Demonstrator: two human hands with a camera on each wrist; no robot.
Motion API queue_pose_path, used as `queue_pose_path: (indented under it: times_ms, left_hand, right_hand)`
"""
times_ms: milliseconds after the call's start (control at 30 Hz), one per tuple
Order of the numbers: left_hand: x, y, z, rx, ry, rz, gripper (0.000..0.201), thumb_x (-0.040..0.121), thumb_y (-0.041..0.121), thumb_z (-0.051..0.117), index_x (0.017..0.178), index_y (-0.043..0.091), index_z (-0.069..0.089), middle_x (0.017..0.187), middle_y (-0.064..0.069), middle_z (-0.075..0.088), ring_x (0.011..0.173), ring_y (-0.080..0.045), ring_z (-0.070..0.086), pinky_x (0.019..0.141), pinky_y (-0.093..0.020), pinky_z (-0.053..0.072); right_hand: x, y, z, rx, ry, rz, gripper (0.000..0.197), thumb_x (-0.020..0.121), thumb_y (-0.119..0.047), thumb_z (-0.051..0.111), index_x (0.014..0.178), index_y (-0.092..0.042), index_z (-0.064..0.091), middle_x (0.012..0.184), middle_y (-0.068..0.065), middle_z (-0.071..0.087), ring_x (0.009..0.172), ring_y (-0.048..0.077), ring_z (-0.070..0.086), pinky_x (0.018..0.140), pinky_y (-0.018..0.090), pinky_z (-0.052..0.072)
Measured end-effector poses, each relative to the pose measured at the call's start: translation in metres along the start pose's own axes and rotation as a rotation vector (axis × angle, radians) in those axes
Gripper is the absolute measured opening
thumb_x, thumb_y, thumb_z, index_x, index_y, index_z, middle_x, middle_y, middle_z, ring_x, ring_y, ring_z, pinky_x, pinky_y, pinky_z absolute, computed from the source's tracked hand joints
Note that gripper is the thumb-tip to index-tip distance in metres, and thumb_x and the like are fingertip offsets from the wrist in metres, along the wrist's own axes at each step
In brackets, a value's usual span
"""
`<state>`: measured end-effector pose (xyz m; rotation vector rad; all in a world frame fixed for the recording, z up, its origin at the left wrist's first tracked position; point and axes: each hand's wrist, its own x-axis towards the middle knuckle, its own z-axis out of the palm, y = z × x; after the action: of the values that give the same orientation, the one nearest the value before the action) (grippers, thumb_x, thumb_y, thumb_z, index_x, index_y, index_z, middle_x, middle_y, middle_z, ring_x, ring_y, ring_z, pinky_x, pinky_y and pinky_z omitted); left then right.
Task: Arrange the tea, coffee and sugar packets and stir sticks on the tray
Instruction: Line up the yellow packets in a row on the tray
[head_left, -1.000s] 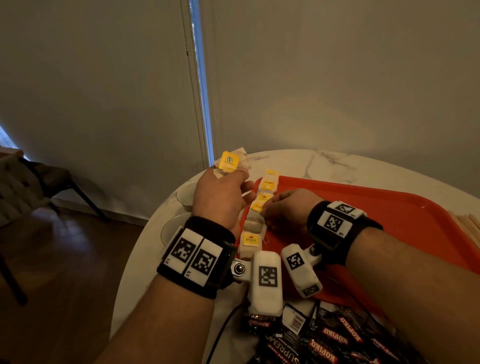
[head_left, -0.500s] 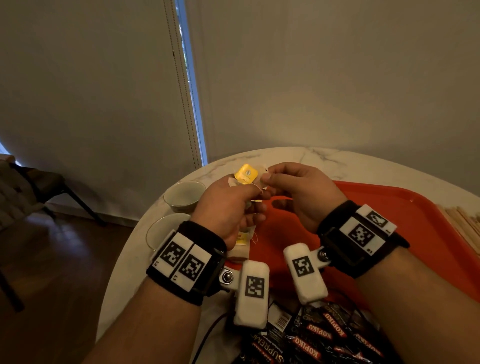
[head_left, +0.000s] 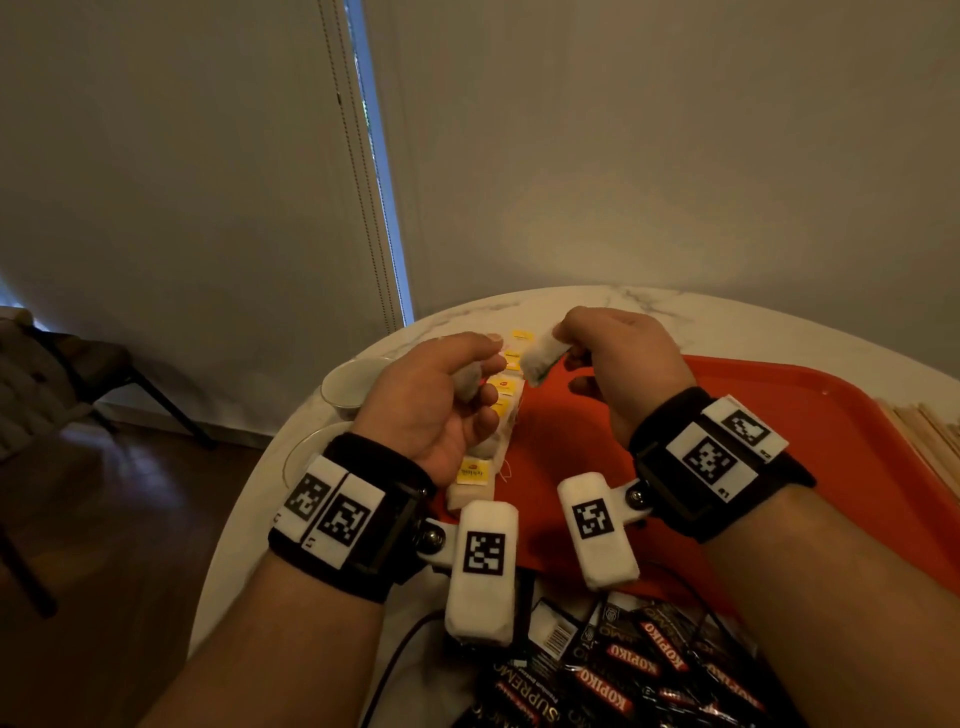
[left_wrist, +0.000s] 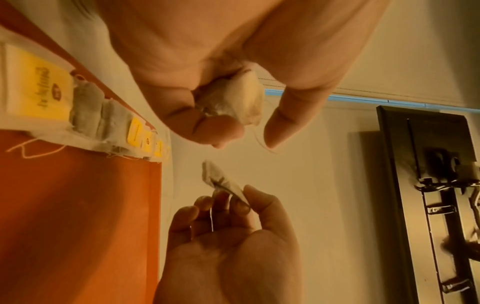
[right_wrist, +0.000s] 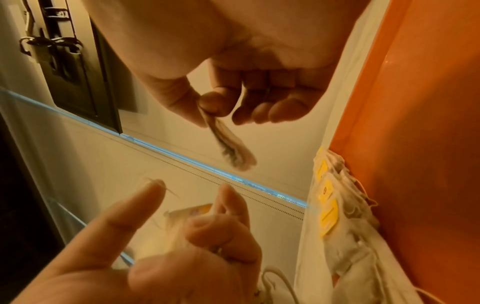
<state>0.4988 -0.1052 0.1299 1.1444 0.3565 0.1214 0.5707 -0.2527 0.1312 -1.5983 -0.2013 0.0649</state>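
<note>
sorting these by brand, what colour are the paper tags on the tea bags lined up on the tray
Yellow tags with dark print, on white tea bags along the orange tray edge; clearest in the left wrist view.

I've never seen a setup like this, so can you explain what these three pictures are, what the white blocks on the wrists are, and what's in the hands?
No machine here: a person works with bare hands, wearing cameras. The big picture comes from a head camera; the other two from the white blocks strapped at each wrist, looking along the fingers. The left hand grips a bunched tea bag. The right hand pinches another tea bag by one end. Below them an orange tray sits on a marble table, with a row of yellow-tagged tea bags along its left edge. Dark coffee packets lie nearest the person, wooden stir sticks at far right.
</note>
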Motion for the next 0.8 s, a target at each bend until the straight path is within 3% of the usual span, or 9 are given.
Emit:
queue_pose_path:
  times_ms: [100,200,267,333,400,533,600,667,800]
  left_hand:
    - [0.001,-0.002,0.001,0.079,0.016,0.055,0.011,0.093,0.013,0.066,0.103,0.017,0.068,0.093,-0.006,0.065,0.063,-0.011,0.053,0.046,-0.022,0.043]
    - [0.001,-0.006,0.002,0.163,-0.006,0.084,0.015,0.092,0.006,0.066,0.099,0.02,0.069,0.081,-0.002,0.064,0.058,-0.01,0.053,0.044,-0.022,0.04]
    - [0.0,-0.006,0.003,0.17,-0.02,0.088,0.012,0.093,0.008,0.066,0.094,0.02,0.068,0.076,0.0,0.063,0.055,-0.009,0.052,0.042,-0.021,0.038]
    - [-0.002,-0.005,0.004,0.157,-0.038,0.091,0.003,0.094,0.016,0.066,0.094,0.019,0.067,0.075,0.001,0.062,0.055,-0.008,0.051,0.043,-0.02,0.037]
    - [-0.002,-0.005,0.004,0.144,-0.041,0.093,0.008,0.094,0.023,0.069,0.1,0.018,0.069,0.076,0.002,0.062,0.057,-0.007,0.05,0.044,-0.019,0.036]
    - [0.001,-0.005,0.001,0.146,0.014,0.116,0.008,0.094,0.011,0.067,0.101,0.015,0.065,0.083,-0.005,0.062,0.056,-0.008,0.05,0.04,-0.019,0.036]
    - [0.002,-0.004,-0.001,0.134,0.055,0.12,0.01,0.095,0.006,0.065,0.1,0.014,0.063,0.083,-0.008,0.06,0.053,-0.008,0.049,0.039,-0.019,0.035]
    - [0.003,-0.003,-0.003,0.132,0.073,0.126,0.012,0.095,0.004,0.065,0.095,0.016,0.063,0.077,-0.004,0.061,0.052,-0.007,0.05,0.039,-0.019,0.036]
    - [0.003,-0.001,-0.001,0.077,0.144,0.184,0.011,0.096,0.002,0.061,0.098,0.013,0.063,0.066,0.0,0.062,0.047,-0.006,0.048,0.038,-0.018,0.036]
  right_hand:
    - [-0.003,-0.001,0.005,-0.007,-0.047,-0.022,0.021,0.087,-0.013,0.061,0.088,0.001,0.076,0.086,0.017,0.07,0.083,0.021,0.062,0.07,0.034,0.053]
    - [-0.009,-0.003,0.01,0.032,-0.147,-0.012,0.02,0.091,-0.013,0.06,0.09,-0.01,0.08,0.096,0.013,0.076,0.088,0.017,0.069,0.078,0.038,0.057]
    - [-0.011,-0.003,0.013,0.043,-0.162,-0.012,0.017,0.092,-0.018,0.066,0.088,-0.008,0.078,0.09,0.014,0.075,0.08,0.013,0.068,0.076,0.037,0.055]
    - [-0.011,-0.002,0.015,0.072,-0.157,-0.002,0.019,0.092,-0.025,0.072,0.078,-0.015,0.078,0.078,0.005,0.073,0.071,0.01,0.066,0.07,0.032,0.053]
    - [-0.012,-0.002,0.016,0.104,-0.158,0.013,0.021,0.093,-0.026,0.072,0.074,-0.018,0.076,0.077,-0.001,0.073,0.067,0.007,0.065,0.067,0.029,0.051]
    - [-0.013,-0.003,0.016,0.126,-0.205,-0.007,0.016,0.094,-0.006,0.064,0.092,-0.015,0.077,0.086,0.002,0.075,0.072,0.009,0.068,0.069,0.029,0.057]
    - [-0.012,-0.002,0.015,0.122,-0.21,-0.006,0.022,0.089,0.003,0.064,0.099,-0.015,0.073,0.092,0.009,0.074,0.08,0.017,0.071,0.077,0.037,0.059]
    - [-0.011,0.0,0.015,0.118,-0.199,0.021,0.028,0.086,0.008,0.067,0.104,-0.014,0.065,0.093,0.015,0.071,0.082,0.026,0.071,0.077,0.041,0.06]
    - [-0.01,0.005,0.017,0.126,-0.17,0.094,0.028,0.083,0.013,0.069,0.093,-0.011,0.058,0.086,0.016,0.065,0.069,0.026,0.067,0.067,0.038,0.058]
